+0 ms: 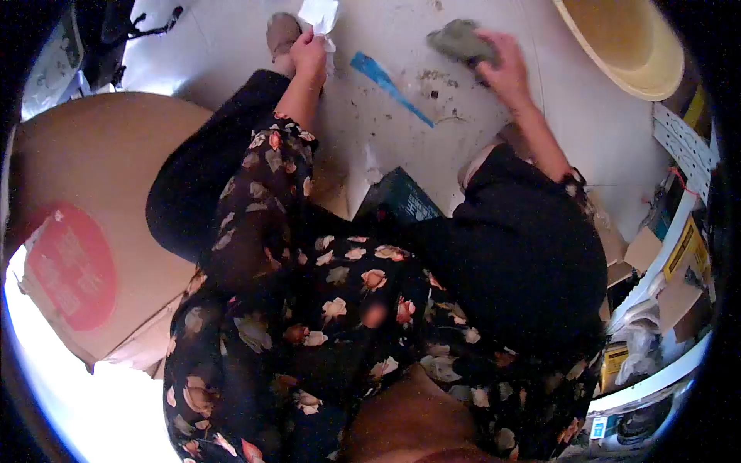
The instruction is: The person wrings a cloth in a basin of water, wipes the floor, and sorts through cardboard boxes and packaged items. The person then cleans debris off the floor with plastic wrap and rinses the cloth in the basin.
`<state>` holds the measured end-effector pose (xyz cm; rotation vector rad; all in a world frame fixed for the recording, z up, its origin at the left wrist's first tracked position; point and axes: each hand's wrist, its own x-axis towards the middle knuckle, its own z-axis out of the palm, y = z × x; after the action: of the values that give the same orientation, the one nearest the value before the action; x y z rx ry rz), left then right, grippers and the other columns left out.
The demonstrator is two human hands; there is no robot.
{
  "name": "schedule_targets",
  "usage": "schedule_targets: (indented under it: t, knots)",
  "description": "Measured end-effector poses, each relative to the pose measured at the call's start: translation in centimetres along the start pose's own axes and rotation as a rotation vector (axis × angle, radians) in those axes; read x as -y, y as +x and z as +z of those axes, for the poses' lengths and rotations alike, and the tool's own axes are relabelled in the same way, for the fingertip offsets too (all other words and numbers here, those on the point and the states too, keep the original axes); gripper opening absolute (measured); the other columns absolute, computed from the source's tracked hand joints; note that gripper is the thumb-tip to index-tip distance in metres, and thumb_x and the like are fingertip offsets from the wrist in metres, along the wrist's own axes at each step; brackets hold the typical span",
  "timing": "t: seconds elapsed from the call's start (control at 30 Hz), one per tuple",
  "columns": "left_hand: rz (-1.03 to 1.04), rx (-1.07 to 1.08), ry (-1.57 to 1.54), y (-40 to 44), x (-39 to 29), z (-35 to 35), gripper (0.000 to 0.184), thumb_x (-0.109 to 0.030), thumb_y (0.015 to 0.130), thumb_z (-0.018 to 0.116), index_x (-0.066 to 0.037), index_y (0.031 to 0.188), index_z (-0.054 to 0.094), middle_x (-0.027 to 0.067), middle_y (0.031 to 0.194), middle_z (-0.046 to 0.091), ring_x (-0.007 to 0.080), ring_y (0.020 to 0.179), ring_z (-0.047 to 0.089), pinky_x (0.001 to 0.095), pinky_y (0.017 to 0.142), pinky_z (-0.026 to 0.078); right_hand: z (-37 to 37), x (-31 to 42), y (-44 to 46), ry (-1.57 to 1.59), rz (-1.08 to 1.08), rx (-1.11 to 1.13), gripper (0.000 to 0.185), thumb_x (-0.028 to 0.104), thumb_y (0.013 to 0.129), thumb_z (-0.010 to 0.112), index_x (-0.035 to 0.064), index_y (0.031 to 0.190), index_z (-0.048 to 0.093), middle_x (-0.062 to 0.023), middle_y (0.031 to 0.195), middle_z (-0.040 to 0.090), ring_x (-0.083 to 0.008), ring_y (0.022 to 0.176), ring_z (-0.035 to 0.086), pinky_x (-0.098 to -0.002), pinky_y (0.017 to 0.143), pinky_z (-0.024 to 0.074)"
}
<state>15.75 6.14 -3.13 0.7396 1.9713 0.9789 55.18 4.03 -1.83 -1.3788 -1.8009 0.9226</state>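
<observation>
"Where are the person's hands?"

"Well apart, both reaching out over a pale floor (378,27). The left hand (310,60) is clamped on a white sheet (319,14) that sticks out beyond the knuckles; whether it is paper or fabric, I cannot tell."

"And the right hand (507,68)?"

"Slightly blurred, its fingers closed on the near end of a crumpled grey-green cloth (461,42), which extends from them toward the left hand. Whether the cloth touches the floor, I cannot tell."

"What lies between the hands?"

"A blue strip (391,89), slanting across the floor, its upper end nearer the left hand. Dark specks (434,77) spread just below the cloth."

"And around them?"

"A brown shoe (284,35) sits just beside the left hand, on its outer side. A large cardboard box (108,170) with a red oval print stands farther out that way. To the right of the right hand is a yellow tub (641,46). Nearer the body than either hand, a dark green box (397,197) rests between the knees."
</observation>
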Motion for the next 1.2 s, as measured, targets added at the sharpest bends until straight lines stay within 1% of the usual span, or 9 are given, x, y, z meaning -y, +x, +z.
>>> schedule_targets:
  t: [0.23, 0.37, 0.47, 0.57, 0.77, 0.87, 1.0, 1.03, 1.2]
  knots:
    - [0.512, -0.275, 0.916, -10.6, 10.7, -4.0, 0.023, -0.008, 0.078, 0.056, 0.003, 0.097, 0.06, 0.0192, 0.095, 0.063, 0.033, 0.091, 0.06, 0.0395, 0.081, 0.046, -7.5, -5.8, -2.9, -0.523, 0.283, -0.21, 0.048, 0.012, 0.073, 0.066, 0.0114, 0.12, 0.057, -0.0119, 0.116, 0.057, -0.0283, 0.11, 0.052, -0.0373, 0.096, 0.041]
    - [0.27, -0.275, 0.745, -14.1, 10.7, 1.5, 0.019, -0.007, 0.077, 0.06, 0.002, 0.093, 0.061, 0.0183, 0.087, 0.063, 0.0346, 0.083, 0.06, 0.0401, 0.076, 0.046, -5.5, -1.6, -3.1, -0.933, 0.071, -0.332, 0.046, 0.017, 0.074, 0.067, 0.0093, 0.119, 0.058, -0.0127, 0.118, 0.057, -0.0291, 0.108, 0.052, -0.0376, 0.092, 0.0427]
    - [0.128, -0.143, 0.577, -14.2, 8.5, 5.6, 0.018, -0.008, 0.076, 0.062, 0.001, 0.091, 0.062, 0.0181, 0.082, 0.064, 0.0354, 0.079, 0.061, 0.0399, 0.073, 0.047, 0.8, -1.5, -4.9, -0.045, 0.027, 0.089, 0.05, 0.019, 0.076, 0.067, 0.0109, 0.123, 0.053, -0.0144, 0.119, 0.054, -0.0319, 0.112, 0.049, -0.0409, 0.095, 0.0407]
    - [0.203, 0.145, 0.416, -11.9, 2.1, 9.7, 0.021, -0.011, 0.076, 0.062, 0.002, 0.094, 0.062, 0.0192, 0.085, 0.065, 0.036, 0.08, 0.062, 0.0389, 0.075, 0.048, 5.6, 2.9, -4.7, -0.133, -0.01, 0.315, 0.046, 0.018, 0.079, 0.064, 0.0098, 0.122, 0.052, -0.014, 0.114, 0.054, -0.033, 0.105, 0.052, -0.0403, 0.09, 0.0445]
    - [0.205, 0.069, 0.444, -10.1, -1.7, 8.2, 0.023, -0.011, 0.079, 0.061, 0.001, 0.098, 0.058, 0.0178, 0.091, 0.062, 0.0346, 0.084, 0.06, 0.0412, 0.076, 0.047, 5.5, 2.9, -5.3, -0.283, -0.014, 0.336, 0.043, 0.021, 0.083, 0.062, 0.0109, 0.122, 0.047, -0.0108, 0.107, 0.052, -0.0299, 0.1, 0.053, -0.0397, 0.082, 0.0468]
    - [0.804, 0.259, 0.907, -11.8, -1.1, 4.4, 0.022, -0.013, 0.082, 0.059, -0.002, 0.1, 0.056, 0.0164, 0.097, 0.058, 0.0349, 0.09, 0.057, 0.0425, 0.079, 0.046, 4.9, 1.5, -5.6, -0.191, 0.044, 0.187, 0.039, 0.014, 0.083, 0.059, 0.0095, 0.12, 0.049, -0.0115, 0.105, 0.054, -0.0301, 0.099, 0.054, -0.0398, 0.082, 0.047]
    - [0.484, 1.271, 0.766, -19.5, 4.5, 1.9, 0.021, -0.015, 0.081, 0.053, -0.005, 0.099, 0.059, 0.0131, 0.101, 0.055, 0.0344, 0.097, 0.053, 0.0414, 0.082, 0.047, 0.1, 2.1, -7.1, -0.103, 0.317, -0.019, 0.033, 0.008, 0.083, 0.053, 0.0063, 0.116, 0.054, -0.0134, 0.104, 0.057, -0.0306, 0.096, 0.057, -0.039, 0.084, 0.0472]
    - [0.524, 1.517, 0.726, -20.3, 5.6, 1.4, 0.046, -0.044, 0.092, 0.045, -0.007, 0.118, 0.053, 0.0187, 0.11, 0.056, 0.0368, 0.107, 0.053, 0.0429, 0.093, 0.042, -1.0, 1.9, -7.9, -0.098, 0.374, -0.097, 0.031, 0.007, 0.084, 0.052, 0.006, 0.114, 0.055, -0.0136, 0.104, 0.058, -0.0303, 0.096, 0.057, -0.0381, 0.085, 0.0471]
    - [1.194, 1.621, 0.756, -23.4, 11.1, 3.2, 0.037, -0.018, 0.081, 0.053, -0.014, 0.117, 0.061, 0.0081, 0.102, 0.054, 0.0254, 0.099, 0.054, 0.0385, 0.078, 0.049, -5.0, 0.5, -14.7, -0.189, 0.55, -0.294, 0.024, 0.01, 0.088, 0.051, 0.0068, 0.111, 0.059, -0.0142, 0.103, 0.061, -0.0283, 0.092, 0.06, -0.0354, 0.081, 0.0481]
